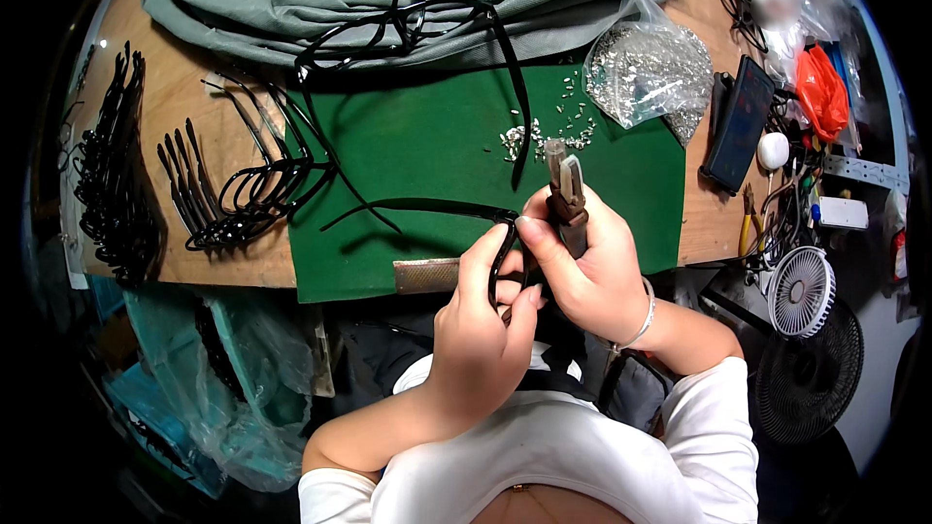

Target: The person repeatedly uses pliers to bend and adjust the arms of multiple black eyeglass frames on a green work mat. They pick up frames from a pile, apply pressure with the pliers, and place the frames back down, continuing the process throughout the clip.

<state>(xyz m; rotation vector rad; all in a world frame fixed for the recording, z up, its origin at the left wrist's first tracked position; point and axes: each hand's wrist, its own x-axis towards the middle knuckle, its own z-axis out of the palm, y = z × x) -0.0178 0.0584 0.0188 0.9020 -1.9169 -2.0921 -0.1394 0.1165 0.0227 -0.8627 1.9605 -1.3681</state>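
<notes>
Black eyeglass frame [456, 206] sits between the person's two hands, over the near edge of a green mat [437, 160], one of its long arms reaching out toward 9 o'clock. The left hand [481, 330] is curled around the rim, gripping it between thumb and fingers. The right hand [594, 267] pinches near the frame's hinge with its thumb and also clasps a brown-and-grey hand tool [567, 202], whose tip points to 12 o'clock.

Taking the hands as the clock's centre, small silver pieces [579, 139] lie scattered on the mat between 12 and 1, and a clear bag [649, 68] filled with more of them is at 1. At 11, another black pair [513, 68] with spread arms reaches from a grey cloth [233, 0] over the mat. Between 9 and 10, several black frames [257, 209] are nested on the wooden tabletop [243, 267], with a dense row of black parts [118, 170] farther out. A textured metal strip [427, 276] lies between 8 and 9. A phone [744, 123] leans at 2, yellow-handled pliers [748, 225] are near 3, and a white fan [801, 291] is just past 3.
</notes>
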